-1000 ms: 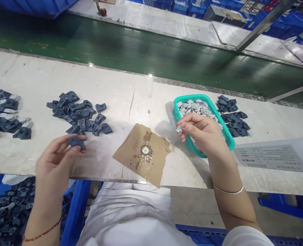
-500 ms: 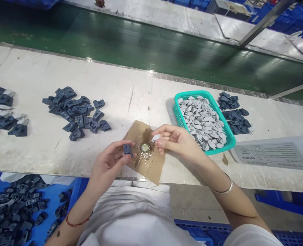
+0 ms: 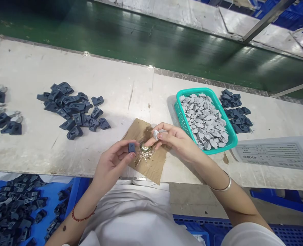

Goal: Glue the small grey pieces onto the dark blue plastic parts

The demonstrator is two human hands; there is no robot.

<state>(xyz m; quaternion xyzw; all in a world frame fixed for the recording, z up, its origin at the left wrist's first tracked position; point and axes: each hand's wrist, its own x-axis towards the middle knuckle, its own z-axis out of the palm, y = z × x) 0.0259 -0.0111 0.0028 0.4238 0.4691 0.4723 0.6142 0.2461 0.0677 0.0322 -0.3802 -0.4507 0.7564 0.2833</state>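
Between the thumb and fingers of my left hand [image 3: 117, 157] is a small dark blue-grey plastic part [image 3: 131, 147]. My right hand [image 3: 175, 138] pinches a small light grey piece [image 3: 156, 134], with another finger stretched down to a little round glue cap [image 3: 145, 147]. That finger partly hides the cap; whether it touches the wet inside I cannot tell. The cap stands on a brown cardboard sheet [image 3: 155, 167] spotted with shiny wet drops. Just right of my right hand, a green basket [image 3: 232, 136] holds many light grey pieces [image 3: 205, 119].
Loose dark parts [image 3: 71, 107] lie in a heap on the white table [image 3: 120, 85], with more at the far left and behind the basket. A white labelled bottle [image 3: 274, 153] lies at right. At lower left is a blue bin [image 3: 76, 191] of dark parts. Beyond runs a green conveyor belt [image 3: 115, 37].
My right hand has shifted slightly left and turned the grey piece, with a finger now over the cap. My left hand has moved a little right, turning the dark part more upright.
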